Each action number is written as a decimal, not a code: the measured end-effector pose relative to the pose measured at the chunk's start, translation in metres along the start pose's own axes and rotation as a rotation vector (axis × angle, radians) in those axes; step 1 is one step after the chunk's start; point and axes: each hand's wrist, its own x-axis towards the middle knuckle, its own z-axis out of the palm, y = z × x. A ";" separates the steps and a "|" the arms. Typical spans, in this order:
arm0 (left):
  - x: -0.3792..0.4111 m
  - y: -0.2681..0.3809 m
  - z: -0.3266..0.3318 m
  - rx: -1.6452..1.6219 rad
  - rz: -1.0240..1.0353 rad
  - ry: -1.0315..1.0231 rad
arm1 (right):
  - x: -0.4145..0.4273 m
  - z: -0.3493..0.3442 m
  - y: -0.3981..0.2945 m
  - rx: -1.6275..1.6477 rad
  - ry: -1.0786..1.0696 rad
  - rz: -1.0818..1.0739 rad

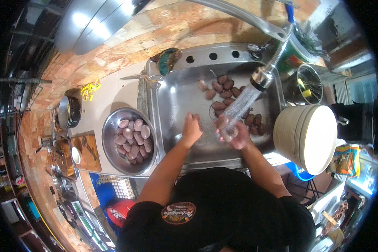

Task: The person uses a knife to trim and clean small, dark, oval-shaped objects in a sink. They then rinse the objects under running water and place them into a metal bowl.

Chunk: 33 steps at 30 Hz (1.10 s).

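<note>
Running water [242, 99] from a flexible-necked faucet [262, 77] pours over my right hand [239, 138], which cups at least one brown egg-shaped item [227, 134] low in the stainless steel sink [182, 85]. My left hand [192, 130] is over the sink's left part with its fingers curled; whether something is in it cannot be made out. Several more brown oval items [226, 84] lie on the sink floor beyond and right of my right hand, some in the splash. Left of the sink, a steel bowl [108, 154] holds many of the same oval items [134, 151].
Scissors [145, 77] and a green scouring pad [167, 63] lie at the sink's far left corner. On the right stand a stack of pale round containers [305, 138] and a steel utensil holder [307, 85]. A wooden board [86, 154] lies farther left on the counter.
</note>
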 end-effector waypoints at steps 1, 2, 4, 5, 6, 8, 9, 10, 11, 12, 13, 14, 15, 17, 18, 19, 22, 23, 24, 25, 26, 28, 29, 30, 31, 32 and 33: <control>0.002 0.001 0.010 -0.100 -0.045 0.022 | -0.002 0.001 -0.005 0.025 0.016 0.017; 0.006 0.019 0.004 -0.509 -0.158 -0.104 | -0.006 -0.006 -0.008 -0.008 0.043 -0.004; 0.013 0.065 -0.030 -1.307 -0.422 -0.369 | -0.010 -0.019 -0.010 -0.070 0.092 -0.031; 0.016 0.075 -0.036 -1.258 -0.313 -0.473 | -0.014 -0.009 -0.012 -0.060 0.185 -0.051; 0.017 0.091 -0.043 -1.002 -0.178 -0.437 | -0.017 -0.017 -0.014 -0.114 0.208 -0.063; 0.020 0.124 -0.052 -0.491 0.091 -0.344 | -0.022 -0.039 -0.020 -0.222 0.255 -0.089; 0.023 0.122 -0.039 -0.386 0.095 -0.382 | -0.026 -0.032 -0.026 -0.243 0.219 -0.121; 0.026 0.122 -0.025 -0.481 0.162 -0.284 | -0.033 -0.024 -0.033 -0.264 0.183 -0.153; 0.030 0.120 -0.009 -0.576 0.228 -0.183 | -0.039 -0.015 -0.039 -0.287 0.148 -0.183; 0.034 0.127 -0.006 -0.670 0.303 -0.091 | -0.045 -0.009 -0.045 -0.224 0.168 -0.212; 0.035 0.131 -0.006 -0.899 0.144 -0.177 | -0.049 -0.002 -0.049 -0.163 0.185 -0.238; 0.036 0.143 -0.019 -1.119 -0.017 -0.278 | -0.054 -0.001 -0.054 -0.096 0.206 -0.276; 0.036 0.149 -0.027 -1.329 -0.191 -0.378 | -0.054 -0.009 -0.055 -0.037 0.190 -0.308; 0.036 0.137 -0.036 -1.461 -0.316 -0.436 | -0.046 -0.031 -0.052 0.077 0.148 -0.353; 0.033 0.127 -0.040 -1.523 -0.388 -0.458 | -0.044 -0.024 -0.050 0.127 0.143 -0.356; 0.028 0.119 -0.041 -1.506 -0.422 -0.448 | -0.039 -0.015 -0.043 0.176 0.138 -0.357; 0.011 0.117 -0.059 -1.506 -0.459 -0.423 | -0.009 -0.002 -0.025 0.151 0.171 -0.398; 0.009 0.116 -0.065 -1.548 -0.537 -0.406 | 0.000 0.006 -0.019 0.110 0.191 -0.411; 0.009 0.116 -0.070 -1.589 -0.615 -0.388 | 0.005 0.013 -0.015 0.099 0.204 -0.397; 0.009 0.114 -0.074 -1.629 -0.694 -0.370 | 0.010 0.019 -0.012 0.088 0.217 -0.382; 0.008 0.107 -0.071 -1.727 -0.718 -0.343 | 0.017 0.027 -0.010 0.074 0.226 -0.363; 0.007 0.092 -0.058 -1.926 -0.751 -0.300 | 0.028 0.023 -0.016 -0.012 0.098 -0.270; 0.007 0.096 -0.057 -1.915 -0.753 -0.251 | 0.030 0.021 -0.019 -0.053 0.100 -0.219; 0.008 0.101 -0.056 -1.844 -0.714 -0.224 | 0.032 0.019 -0.021 -0.092 0.103 -0.170; 0.010 0.107 -0.054 -1.771 -0.675 -0.201 | 0.031 0.017 -0.024 -0.154 0.111 -0.194; 0.012 0.114 -0.052 -1.702 -0.636 -0.181 | 0.028 0.020 -0.029 -0.219 0.123 -0.217; 0.014 0.124 -0.057 -1.699 -0.631 -0.166 | 0.021 0.024 -0.037 -0.270 0.141 -0.236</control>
